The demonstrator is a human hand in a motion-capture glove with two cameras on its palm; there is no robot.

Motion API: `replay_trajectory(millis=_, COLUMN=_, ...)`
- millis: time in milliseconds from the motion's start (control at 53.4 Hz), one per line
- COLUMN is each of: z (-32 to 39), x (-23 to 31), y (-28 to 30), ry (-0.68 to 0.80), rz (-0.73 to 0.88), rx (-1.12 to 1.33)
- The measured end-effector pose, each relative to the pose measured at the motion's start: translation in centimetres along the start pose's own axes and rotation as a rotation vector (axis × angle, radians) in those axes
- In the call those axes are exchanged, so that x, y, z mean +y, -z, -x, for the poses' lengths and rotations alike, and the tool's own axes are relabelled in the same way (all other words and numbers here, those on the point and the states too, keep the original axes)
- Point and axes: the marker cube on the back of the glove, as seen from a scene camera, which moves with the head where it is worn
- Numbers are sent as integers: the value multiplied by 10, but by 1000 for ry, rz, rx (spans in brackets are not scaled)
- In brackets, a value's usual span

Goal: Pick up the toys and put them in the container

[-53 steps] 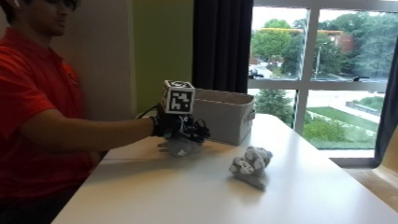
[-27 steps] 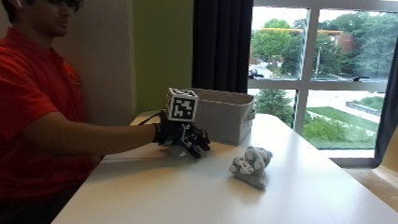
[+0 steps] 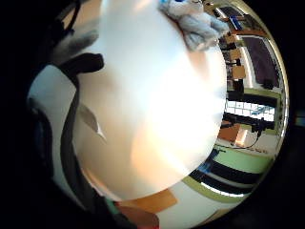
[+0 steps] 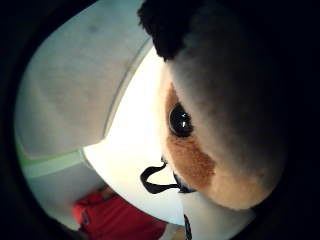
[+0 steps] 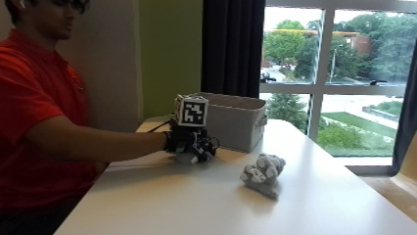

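Grey fabric container (image 5: 233,122) stands just behind the grip; nothing shows inside it, so no toy counts as put away yet. Gloved right hand (image 5: 189,143), low over the bench (image 5: 196,205) on an outstretched forearm, has its fingers curled round a plush toy (image 4: 220,125). Second toy, a grey plush (image 5: 263,174), lies on the bench near the grip, on the window side, untouched.

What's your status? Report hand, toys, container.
Right hand gripping a plush toy at table level. Grey toy lying on table. Container just behind hand, path clear.
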Motion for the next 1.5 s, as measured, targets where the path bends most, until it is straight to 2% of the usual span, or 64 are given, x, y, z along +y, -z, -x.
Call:
replay_trajectory(millis=112, z=6, x=-2, y=2, ry=20, rz=-58, rx=7)
replay_trajectory(millis=337, z=16, x=-12, y=0, ry=54, rz=-277, rx=0)
replay_trajectory(millis=655, z=-9, x=-14, y=24, ry=5, rz=-245, rx=-91)
replay_trajectory(millis=1067, z=-27, x=-19, y=158, ry=29, rz=-369, rx=-77)
replay_trajectory(millis=1217, z=-11, x=-34, y=205, ry=6, rz=-415, rx=-65)
replay_trajectory(millis=1498, z=34, x=-70, y=268, ry=58, rz=-428, rx=-52)
